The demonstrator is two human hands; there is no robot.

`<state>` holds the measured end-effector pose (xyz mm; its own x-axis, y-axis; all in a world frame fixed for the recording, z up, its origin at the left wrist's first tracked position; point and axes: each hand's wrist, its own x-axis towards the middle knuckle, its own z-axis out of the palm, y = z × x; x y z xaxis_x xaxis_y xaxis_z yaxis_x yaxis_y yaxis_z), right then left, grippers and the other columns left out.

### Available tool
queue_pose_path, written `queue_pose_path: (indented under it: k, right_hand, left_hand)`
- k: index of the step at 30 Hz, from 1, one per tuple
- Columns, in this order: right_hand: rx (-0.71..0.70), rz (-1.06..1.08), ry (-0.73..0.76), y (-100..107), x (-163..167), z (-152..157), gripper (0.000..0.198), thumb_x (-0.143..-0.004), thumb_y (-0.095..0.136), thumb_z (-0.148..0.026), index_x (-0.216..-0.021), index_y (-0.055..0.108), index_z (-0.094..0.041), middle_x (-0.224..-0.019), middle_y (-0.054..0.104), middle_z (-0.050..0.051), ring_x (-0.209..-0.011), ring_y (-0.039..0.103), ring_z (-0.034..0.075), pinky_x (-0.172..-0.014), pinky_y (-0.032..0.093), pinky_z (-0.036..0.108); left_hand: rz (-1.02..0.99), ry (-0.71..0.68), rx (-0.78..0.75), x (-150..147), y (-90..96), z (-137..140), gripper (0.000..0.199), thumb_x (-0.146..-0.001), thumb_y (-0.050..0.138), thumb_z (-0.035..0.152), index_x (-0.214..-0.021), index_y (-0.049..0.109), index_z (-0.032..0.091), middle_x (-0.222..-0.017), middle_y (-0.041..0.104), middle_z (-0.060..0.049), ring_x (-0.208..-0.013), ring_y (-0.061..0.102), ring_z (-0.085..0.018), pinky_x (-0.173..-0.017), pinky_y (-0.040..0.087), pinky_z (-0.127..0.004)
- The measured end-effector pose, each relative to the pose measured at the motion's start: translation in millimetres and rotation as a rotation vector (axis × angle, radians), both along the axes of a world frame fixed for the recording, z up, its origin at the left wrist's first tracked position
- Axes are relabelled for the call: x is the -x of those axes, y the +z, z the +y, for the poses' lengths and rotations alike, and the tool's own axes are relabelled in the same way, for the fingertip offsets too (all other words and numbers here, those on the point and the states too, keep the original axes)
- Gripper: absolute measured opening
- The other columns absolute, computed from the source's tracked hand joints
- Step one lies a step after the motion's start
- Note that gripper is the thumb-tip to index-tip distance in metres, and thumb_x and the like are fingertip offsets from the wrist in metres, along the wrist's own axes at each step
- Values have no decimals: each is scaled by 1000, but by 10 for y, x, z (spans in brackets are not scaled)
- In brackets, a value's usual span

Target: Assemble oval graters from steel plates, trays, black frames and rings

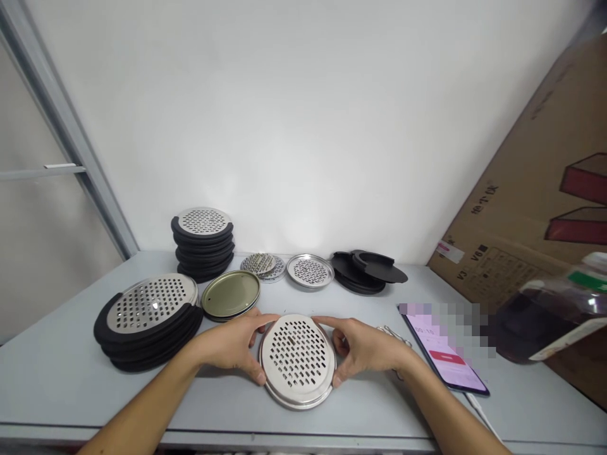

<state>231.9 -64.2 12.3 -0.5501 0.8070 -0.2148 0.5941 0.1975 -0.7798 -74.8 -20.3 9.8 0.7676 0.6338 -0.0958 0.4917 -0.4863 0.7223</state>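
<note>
A round silver metal dish topped with a slotted disc is between my hands near the front of the table. My left hand grips its left rim, thumb low and index finger at the upper edge. On the opposite rim my right hand holds it the same way. Behind my left hand lies an olive-coloured round lid. Farther back are some loose perforated discs and another slotted metal dish. Small metal scissors lie partly hidden beside my right forearm.
Two stacks of black-rimmed slotted discs stand on the left. Black round trays lean together at the back. On the right are a phone with a white cable, a dark-filled bottle and a large cardboard box. A white wall rises behind.
</note>
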Motion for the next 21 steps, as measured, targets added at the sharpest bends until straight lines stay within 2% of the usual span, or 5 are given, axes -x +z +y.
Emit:
queue_pose_path:
  k: [5, 15, 18, 21]
  right_hand:
    - [-5, -10, -23, 22, -44, 4, 104, -55, 86, -33, -146, 37, -23, -69, 49, -7, -63, 45, 11, -53, 34, 20]
    - [-28, -21, -42, 16, -78, 8, 101, -57, 85, -35, -146, 37, -25, -71, 52, -6, -63, 45, 11, -54, 36, 20]
    - [-32, -13, -35, 30, -74, 1, 101, -58, 85, -35, -146, 37, -25, -70, 52, -6, -63, 46, 11, -54, 36, 21]
    - [-23, -6, -30, 39, -72, -1, 99, -59, 85, -35, -145, 37, -24, -70, 52, -6, -62, 45, 11, -55, 36, 21]
  left_hand:
    - [3, 44, 3, -17, 4, -20, 97, -56, 83, 37, -142, 40, 32, -100, 52, -2, -80, 48, -17, -72, 43, -28]
    - [19, 107, 33, -3, 9, -40, 110, -49, 87, 46, -145, 36, 29, -104, 51, -3, -85, 50, -19, -83, 45, -34]
    - [5, 106, 50, -22, 51, -69, 107, -55, 84, 50, -147, 32, 29, -109, 50, -5, -95, 51, -23, -93, 42, -39]
    - [-56, 101, 32, -95, 97, -124, 91, -66, 78, 53, -145, 36, 35, -132, 41, -8, -118, 45, -28, -105, 34, -43]
